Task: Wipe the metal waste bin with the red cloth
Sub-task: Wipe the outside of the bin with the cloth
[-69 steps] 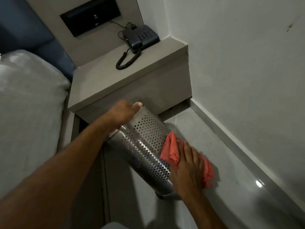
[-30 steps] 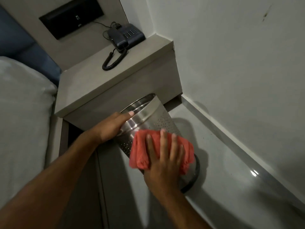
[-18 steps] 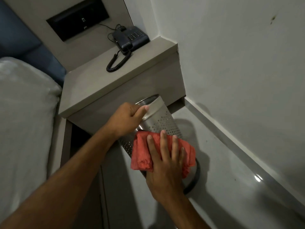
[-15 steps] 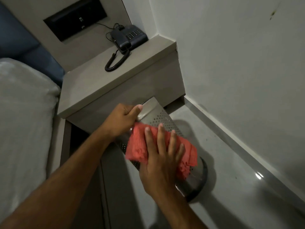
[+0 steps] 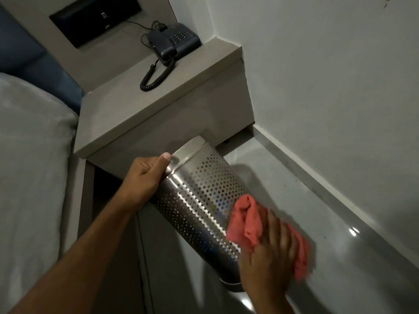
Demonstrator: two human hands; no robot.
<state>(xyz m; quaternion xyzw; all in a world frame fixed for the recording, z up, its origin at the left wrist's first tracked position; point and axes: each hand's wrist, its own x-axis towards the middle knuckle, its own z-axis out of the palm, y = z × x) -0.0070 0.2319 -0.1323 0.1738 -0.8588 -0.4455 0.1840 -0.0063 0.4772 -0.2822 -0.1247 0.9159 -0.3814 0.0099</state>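
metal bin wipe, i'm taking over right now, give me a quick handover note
Left hand grips the rim of the metal waste bin, which is tilted, base low by the floor.
Right hand presses the red cloth flat on the bin's lower side.
Done: wiping is under way there.
To do: the remaining wall and rim; what is already clean cannot be told.

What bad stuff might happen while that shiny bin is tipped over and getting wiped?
1. The metal waste bin is tilted on its base edge on a glossy floor, so it might slide.
2. Only the left hand holds its rim; a hard push from the right hand on the red cloth could twist it loose.
3. Its rim is near the nightstand and may bang it.
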